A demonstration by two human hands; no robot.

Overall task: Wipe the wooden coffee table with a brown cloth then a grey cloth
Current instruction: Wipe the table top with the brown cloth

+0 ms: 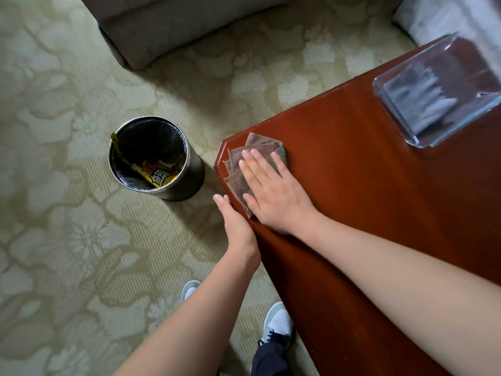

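The reddish wooden coffee table fills the right side of the view. A crumpled brown cloth lies at its near left corner. My right hand presses flat on the cloth, fingers spread and pointing to the far left. My left hand rests edge-on against the table's left rim just below the cloth, fingers straight and together, holding nothing. A folded grey cloth lies in a clear glass tray at the table's far right.
A round metal waste bin with a black liner and wrappers stands on the patterned carpet left of the table corner. A beige sofa is at the back. My feet in grey-white shoes stand by the table's near edge.
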